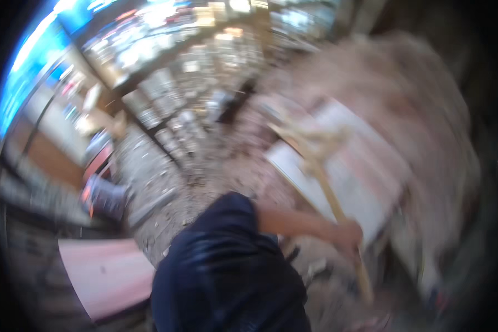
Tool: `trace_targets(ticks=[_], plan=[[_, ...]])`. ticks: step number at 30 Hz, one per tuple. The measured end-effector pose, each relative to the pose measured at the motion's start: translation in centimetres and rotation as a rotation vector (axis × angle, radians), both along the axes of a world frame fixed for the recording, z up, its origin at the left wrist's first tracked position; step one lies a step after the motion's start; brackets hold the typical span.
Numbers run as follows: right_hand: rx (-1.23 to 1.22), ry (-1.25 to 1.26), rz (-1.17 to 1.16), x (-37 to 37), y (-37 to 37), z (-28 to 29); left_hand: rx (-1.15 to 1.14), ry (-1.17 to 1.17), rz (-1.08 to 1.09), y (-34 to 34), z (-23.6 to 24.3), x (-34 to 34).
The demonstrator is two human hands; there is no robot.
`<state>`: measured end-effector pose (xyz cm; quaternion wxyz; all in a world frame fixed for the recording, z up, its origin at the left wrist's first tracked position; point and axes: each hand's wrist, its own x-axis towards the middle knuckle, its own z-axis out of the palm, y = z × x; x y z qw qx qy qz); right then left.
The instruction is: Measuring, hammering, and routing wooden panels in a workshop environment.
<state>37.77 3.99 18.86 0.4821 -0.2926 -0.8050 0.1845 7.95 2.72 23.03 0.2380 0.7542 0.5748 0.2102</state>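
My left hand [347, 237] is closed round the lower part of a wooden stick [331, 195]. Its forearm crosses to the right out of a dark blue sleeve [221, 265]. The stick slants up and left, and its far end spreads into a smeared, fork-like shape. A greyish tip shows there, too blurred to name. Beneath the stick is a pale board or sheet [365, 177] with pinkish streaks, leaning against a large brownish-pink mound [420, 105]. I do not make out my right hand anywhere.
A pinkish-white panel [108, 276] lies at lower left. Beyond it stands a dark bucket-like container [106, 196]. Rubble litters the ground [157, 213]. Open racks [171, 91] with stacked pale items stand at the back, behind dark posts. Blue sheeting [30, 61] shows at upper left.
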Motion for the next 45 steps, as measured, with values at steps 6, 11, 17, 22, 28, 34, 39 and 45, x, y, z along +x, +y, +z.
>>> trace_targets(ticks=[6,11,17,22,28,34,39,45], plan=[[-0.001,-0.152,-0.816,20.2,-17.8,7.2,-0.196,0.048,0.164,-5.3,-0.6,11.4],[-0.207,-0.174,-1.342,36.1,-31.4,7.7,-0.392,-0.241,0.022,-4.6,-4.6,32.0],[-0.474,-0.116,-1.767,46.4,-39.5,2.8,-0.525,-0.133,-0.180,1.6,-8.7,48.1],[-0.628,-0.162,-1.787,54.2,-36.1,-2.1,-0.474,-0.010,-0.178,7.1,-11.5,58.4],[-0.709,-0.269,-1.550,63.8,-21.2,-2.3,-0.603,0.002,-0.061,15.9,-18.9,67.1],[-0.753,-0.336,-1.238,76.1,-11.5,-4.5,-0.719,-0.051,0.198,17.3,-24.3,68.5],[-0.955,-0.118,-0.925,85.9,-4.0,-21.2,-0.657,0.132,0.373,10.3,-26.2,68.5],[-1.293,-0.764,-0.221,88.1,4.5,-53.8,-0.756,-0.078,0.852,0.8,-34.5,73.6]])
